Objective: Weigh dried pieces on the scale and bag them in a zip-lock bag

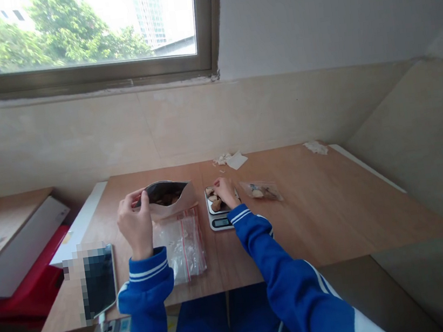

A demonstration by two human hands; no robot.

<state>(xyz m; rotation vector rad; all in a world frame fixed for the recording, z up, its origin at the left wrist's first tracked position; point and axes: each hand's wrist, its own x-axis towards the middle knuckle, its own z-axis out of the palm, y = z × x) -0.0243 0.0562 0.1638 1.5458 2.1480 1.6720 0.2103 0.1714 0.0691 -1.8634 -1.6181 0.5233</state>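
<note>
My left hand [135, 221] pinches the left rim of a pale pouch [174, 209], whose mouth gapes open. Inside its dark lining, brown pieces show dimly. On a small digital kitchen scale [214, 224] lie several brown and pale dried slices [216, 205]. Over the scale's plate, my right hand [226, 191] has its fingers drawn together right at the slices; whatever is between the fingertips is hidden. A stack of clear zip bags [185, 247] with red seal lines lies in front of the pouch. Right of the scale rests a clear bag [263, 190] with similar slices inside.
A tablet [98, 280] with a white cable [103, 328] plugged in lies at the table's left front. White paper scraps [237, 159] sit along the back edge, and a crumpled white piece [316, 147] is at the back right. The wall and window [111, 71] rise behind the wooden table [334, 216].
</note>
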